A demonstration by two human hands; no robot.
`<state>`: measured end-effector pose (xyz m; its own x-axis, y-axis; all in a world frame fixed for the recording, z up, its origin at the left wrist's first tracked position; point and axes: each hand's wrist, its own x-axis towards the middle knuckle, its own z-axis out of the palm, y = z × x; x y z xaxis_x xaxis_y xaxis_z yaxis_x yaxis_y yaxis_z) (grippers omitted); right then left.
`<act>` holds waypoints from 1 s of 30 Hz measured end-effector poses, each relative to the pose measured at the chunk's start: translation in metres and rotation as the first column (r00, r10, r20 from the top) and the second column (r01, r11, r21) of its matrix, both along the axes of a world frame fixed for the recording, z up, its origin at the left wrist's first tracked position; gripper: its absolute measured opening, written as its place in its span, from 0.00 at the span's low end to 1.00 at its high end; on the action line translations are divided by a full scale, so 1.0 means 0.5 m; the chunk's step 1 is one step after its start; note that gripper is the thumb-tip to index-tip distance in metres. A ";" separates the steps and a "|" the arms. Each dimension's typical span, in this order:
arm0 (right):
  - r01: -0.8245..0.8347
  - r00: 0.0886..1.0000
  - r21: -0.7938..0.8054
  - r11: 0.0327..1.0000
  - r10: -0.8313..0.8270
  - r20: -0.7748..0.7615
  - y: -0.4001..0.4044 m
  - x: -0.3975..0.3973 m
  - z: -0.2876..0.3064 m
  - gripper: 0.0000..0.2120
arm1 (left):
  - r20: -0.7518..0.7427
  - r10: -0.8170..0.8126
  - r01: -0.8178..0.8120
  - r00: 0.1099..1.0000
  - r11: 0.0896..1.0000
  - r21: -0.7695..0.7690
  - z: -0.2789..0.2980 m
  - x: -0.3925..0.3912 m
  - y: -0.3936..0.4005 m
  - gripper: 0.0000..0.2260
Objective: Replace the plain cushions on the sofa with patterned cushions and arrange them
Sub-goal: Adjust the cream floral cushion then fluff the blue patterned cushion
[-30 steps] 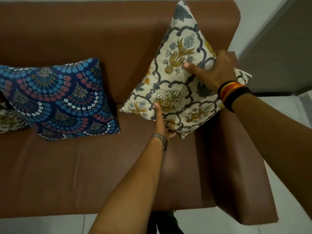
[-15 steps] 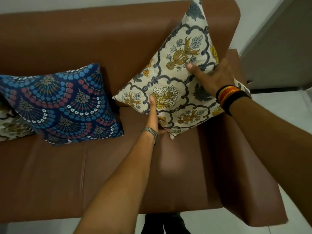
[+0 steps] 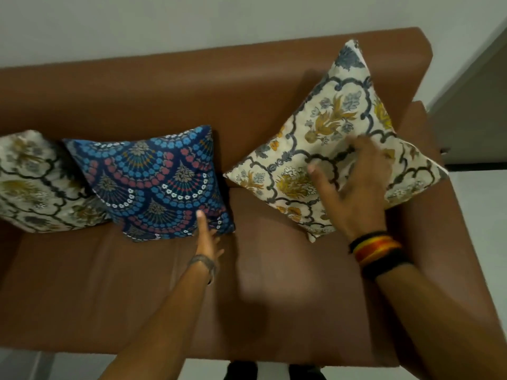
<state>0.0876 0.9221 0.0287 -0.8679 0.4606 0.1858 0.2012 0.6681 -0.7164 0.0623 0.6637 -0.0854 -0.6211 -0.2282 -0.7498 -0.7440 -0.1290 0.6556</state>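
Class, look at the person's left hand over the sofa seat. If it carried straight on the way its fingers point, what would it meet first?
The left hand points up and away toward the blue cushion. Its fingertip already seems to reach that cushion's lower right corner, so the cushion comes first, though depth is hard to judge here.

Both forearms enter from the lower edge and reach forward. The left forearm rises from about 7 o'clock toward the centre of the view; its wrist carries a thin metal bracelet point(image 3: 203, 264). The left hand point(image 3: 207, 237) is extended edge-on, fingers straight and together, pointing toward 12 o'clock, with the thumb spread slightly toward 3 o'clock. The right forearm enters from about 4 o'clock and runs toward 11 o'clock; its wrist is wrapped in black, red and orange bands point(image 3: 377, 252). The right hand point(image 3: 354, 187) is seen from the back, motion-blurred, palm facing away, fingers loosely spread and slightly curled, closed on nothing.
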 end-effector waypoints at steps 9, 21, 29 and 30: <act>0.076 0.854 -0.726 0.683 0.332 0.401 -0.404 -0.113 -0.131 0.37 | -0.259 0.114 -0.204 0.959 0.912 -0.356 0.005 -0.138 -0.378 0.41; 0.148 0.980 -0.590 0.794 -0.035 0.198 -0.670 -0.213 -0.159 0.39 | -0.155 -0.145 0.150 0.977 0.989 0.017 -0.042 -0.220 -0.570 0.58; -0.081 0.945 -0.026 0.996 0.085 0.316 -0.711 -0.342 -0.026 0.52 | -0.031 0.157 -0.130 0.987 0.898 0.421 -0.024 -0.152 -0.459 0.57; -0.112 0.938 0.005 0.994 0.104 0.330 -0.706 -0.353 -0.024 0.51 | -0.007 0.168 -0.147 0.986 0.880 0.451 -0.037 -0.155 -0.441 0.62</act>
